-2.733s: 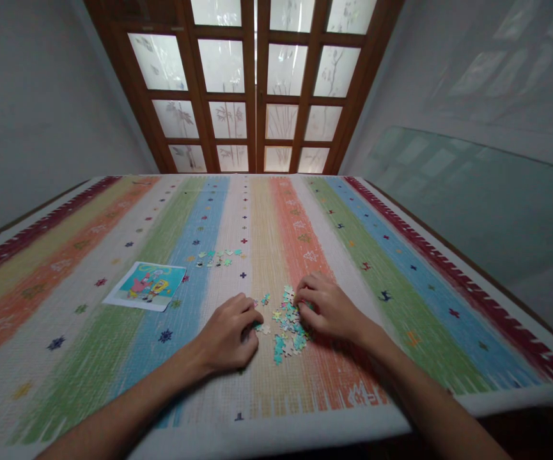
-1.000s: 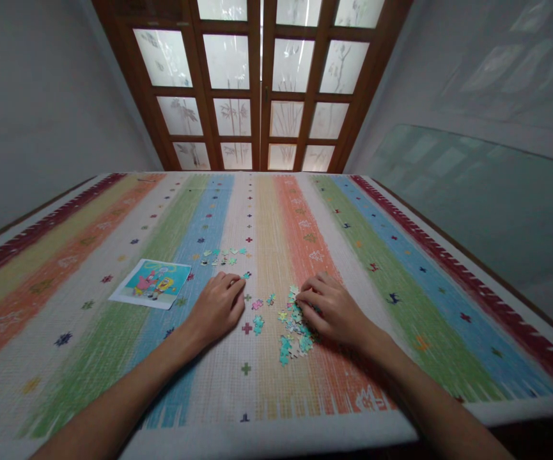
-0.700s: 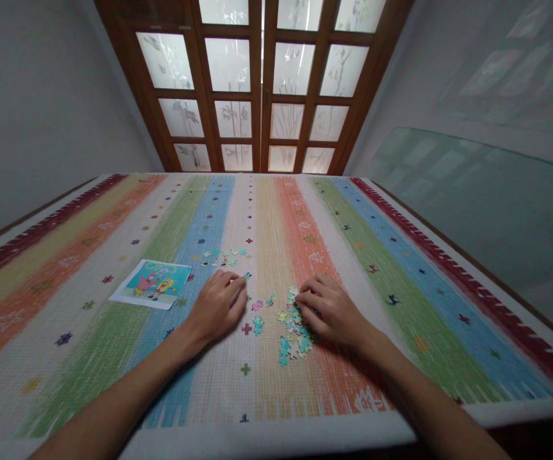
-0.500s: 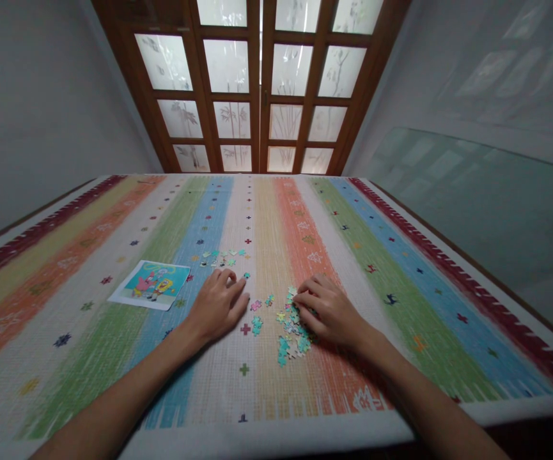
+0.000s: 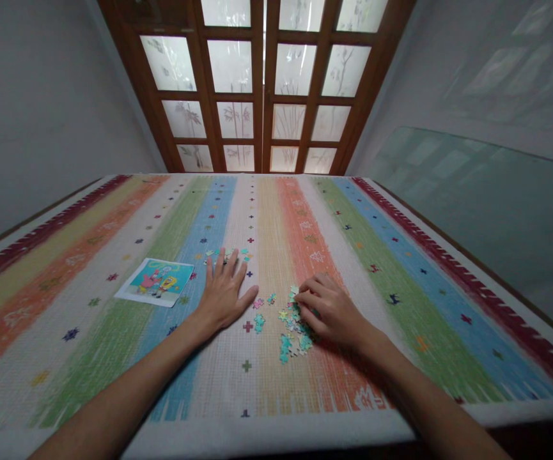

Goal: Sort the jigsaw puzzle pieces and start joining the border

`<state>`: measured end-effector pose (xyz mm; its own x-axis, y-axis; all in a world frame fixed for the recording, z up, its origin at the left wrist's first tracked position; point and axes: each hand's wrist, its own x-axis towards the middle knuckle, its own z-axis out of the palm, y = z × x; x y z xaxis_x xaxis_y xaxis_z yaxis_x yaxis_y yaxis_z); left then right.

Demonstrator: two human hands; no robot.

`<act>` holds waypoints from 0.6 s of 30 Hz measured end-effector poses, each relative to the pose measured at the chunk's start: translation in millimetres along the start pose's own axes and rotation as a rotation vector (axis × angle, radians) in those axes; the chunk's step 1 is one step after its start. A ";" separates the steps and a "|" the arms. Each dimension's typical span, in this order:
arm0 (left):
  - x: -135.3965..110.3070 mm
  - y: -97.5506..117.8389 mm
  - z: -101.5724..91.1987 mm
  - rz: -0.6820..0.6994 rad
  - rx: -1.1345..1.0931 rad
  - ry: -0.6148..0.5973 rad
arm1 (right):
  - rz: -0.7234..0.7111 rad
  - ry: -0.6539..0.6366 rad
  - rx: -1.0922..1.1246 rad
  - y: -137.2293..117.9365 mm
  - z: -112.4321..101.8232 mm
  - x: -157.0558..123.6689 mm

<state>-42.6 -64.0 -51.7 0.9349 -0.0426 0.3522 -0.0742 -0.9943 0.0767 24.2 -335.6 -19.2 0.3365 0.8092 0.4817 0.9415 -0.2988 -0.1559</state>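
Note:
My left hand (image 5: pixel 224 295) lies open with its fingers spread, the fingertips over a group of jigsaw puzzle pieces (image 5: pixel 244 252) and partly hiding them. My right hand (image 5: pixel 328 310) is curled, thumb and fingers drawn together at the edge of a heap of puzzle pieces (image 5: pixel 300 342). What its fingertips hold, if anything, is hidden. A pale green piece (image 5: pixel 293 291) shows right beside them. Between the hands lie a pink piece (image 5: pixel 257 303), a small multicoloured piece (image 5: pixel 271 298) and some teal pieces (image 5: pixel 259 322).
A cartoon picture sheet (image 5: pixel 155 282) lies left of my left hand. Beneath everything is a striped tablecloth (image 5: pixel 276 390) over a wide table. Beyond the far edge stand wooden doors with glass panes (image 5: pixel 263 96). A glass panel (image 5: pixel 477 211) leans along the right wall.
My left hand has gone from curled to spread, its fingers reaching farther over the far pieces. The teal piece by its fingertips no longer shows there. My right hand has barely moved.

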 end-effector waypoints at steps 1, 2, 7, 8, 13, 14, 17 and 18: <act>-0.1 0.0 0.2 -0.002 -0.006 0.002 | 0.002 -0.002 0.000 0.1 0.0 0.1; -0.5 0.2 -0.4 0.001 -0.010 0.009 | 0.004 -0.006 -0.002 0.2 0.1 0.1; -4.0 4.5 -9.4 0.067 -0.019 0.070 | 0.013 -0.022 0.001 1.6 1.4 -0.4; -4.3 5.0 -10.7 0.074 -0.021 0.077 | 0.011 -0.023 0.002 1.9 1.7 -0.5; -0.6 0.2 -6.9 0.052 -0.038 0.071 | 0.010 -0.025 0.008 2.4 2.3 -0.1; 0.8 -1.7 -4.8 0.043 -0.047 0.066 | 0.014 -0.027 0.011 2.2 2.2 0.1; 4.2 -6.3 0.7 0.033 -0.072 0.058 | 0.019 -0.040 0.009 1.6 1.8 0.7; 4.9 -7.2 1.8 0.039 -0.078 0.057 | 0.022 -0.046 0.007 1.4 1.5 0.9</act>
<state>-37.0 -57.2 -52.2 0.9096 -0.0734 0.4089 -0.1393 -0.9812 0.1336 25.8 -334.6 -20.4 0.3571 0.8251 0.4378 0.9340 -0.3132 -0.1717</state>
